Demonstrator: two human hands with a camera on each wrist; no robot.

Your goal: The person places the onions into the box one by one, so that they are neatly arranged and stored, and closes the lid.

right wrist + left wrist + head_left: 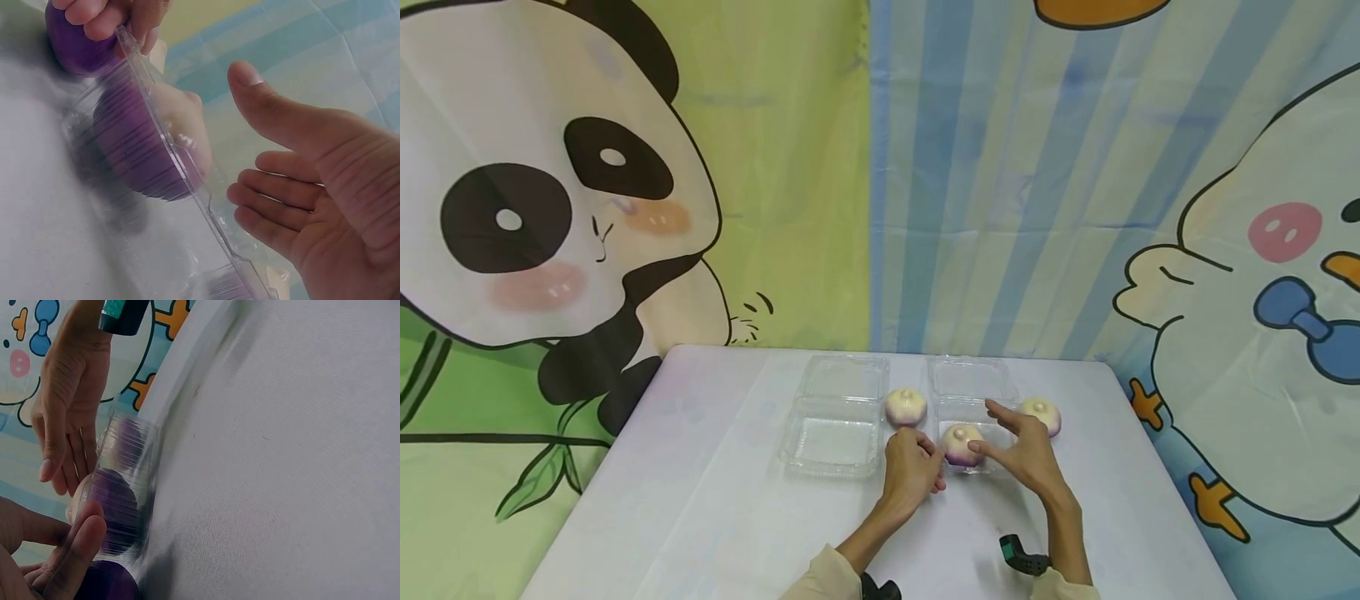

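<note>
hands (913, 468) (1030, 450): partly covering right container (961, 410) | rightmost onion (1047, 412): partly hidden

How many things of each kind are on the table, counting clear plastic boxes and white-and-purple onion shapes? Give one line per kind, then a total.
Clear plastic boxes: 2 (left box, right box)
White-and-purple onion shapes: 3 (middle one, boxed one, far-right one)
Total: 5

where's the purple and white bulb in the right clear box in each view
Head: the bulb sits low, right of centre.
Left wrist: the bulb is left of centre, lower half.
Right wrist: the bulb is left of centre.
Shared landmark: the right hand, in all three.
</note>
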